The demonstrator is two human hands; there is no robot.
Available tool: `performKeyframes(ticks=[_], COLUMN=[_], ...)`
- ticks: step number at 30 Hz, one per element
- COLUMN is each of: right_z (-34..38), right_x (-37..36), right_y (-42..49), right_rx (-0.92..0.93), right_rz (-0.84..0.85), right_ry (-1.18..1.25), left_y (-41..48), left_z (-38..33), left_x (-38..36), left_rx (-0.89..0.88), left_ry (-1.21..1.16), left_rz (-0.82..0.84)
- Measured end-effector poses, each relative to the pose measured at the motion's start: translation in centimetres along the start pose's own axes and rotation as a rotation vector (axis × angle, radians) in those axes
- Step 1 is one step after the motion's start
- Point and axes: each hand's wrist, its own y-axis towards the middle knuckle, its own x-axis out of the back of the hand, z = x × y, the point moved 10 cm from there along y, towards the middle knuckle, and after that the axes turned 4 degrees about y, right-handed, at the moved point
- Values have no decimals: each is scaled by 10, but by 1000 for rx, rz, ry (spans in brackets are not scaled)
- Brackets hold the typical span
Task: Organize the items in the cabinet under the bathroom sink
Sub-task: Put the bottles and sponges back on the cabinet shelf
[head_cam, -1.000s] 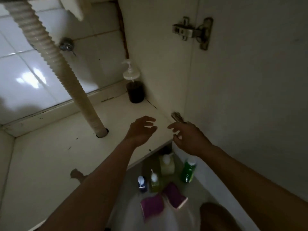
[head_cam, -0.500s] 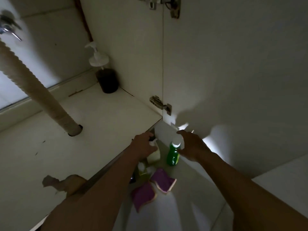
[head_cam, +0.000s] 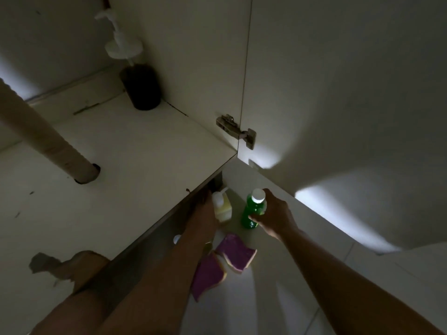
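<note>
My right hand [head_cam: 274,213] grips a green bottle [head_cam: 252,211] with a white cap, standing on the floor in front of the cabinet. My left hand [head_cam: 205,206] reaches down beside a pale yellow pump bottle [head_cam: 222,206] and touches its left side; its fingers are in shadow under the cabinet edge. Two purple sponges [head_cam: 227,259] lie on the floor nearer to me. A dark pump bottle [head_cam: 142,88] with a white pump stands in the back right corner of the cabinet floor [head_cam: 121,151].
A ribbed drain hose [head_cam: 46,141] runs down through a hole in the cabinet floor at left. The open cabinet door [head_cam: 338,93] hangs on a metal hinge [head_cam: 235,129] at right. A small white-capped bottle [head_cam: 177,238] peeks out beside my left forearm.
Both hands dropped from the cabinet edge to the floor items. My right hand has closed round the green bottle, and my left has reached the yellow pump bottle. The view tilted down and darkened.
</note>
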Motion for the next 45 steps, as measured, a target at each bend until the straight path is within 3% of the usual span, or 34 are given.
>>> performKeyframes(ticks=[3, 13, 17, 30, 39, 45], right_z=[-7, -7, 9, 180, 275, 308], right_x=[-4, -1, 23, 95, 84, 56], right_y=[5, -8, -22, -27, 38, 87], right_rx=[12, 104, 139, 455, 429, 437], right_rz=[-8, 44, -36, -227, -307, -326], right_ry=[67, 16, -6, 86, 157, 155], left_y=[2, -29, -51, -49, 23, 69], left_z=[2, -21, -43, -49, 8, 29], left_x=[3, 17, 55, 252, 323, 335], left_rx=[-1, -100, -170, -120, 59, 103], left_ry=[22, -42, -57, -75, -35, -181], left_rz=[-104, -107, -69, -195, -425, -569])
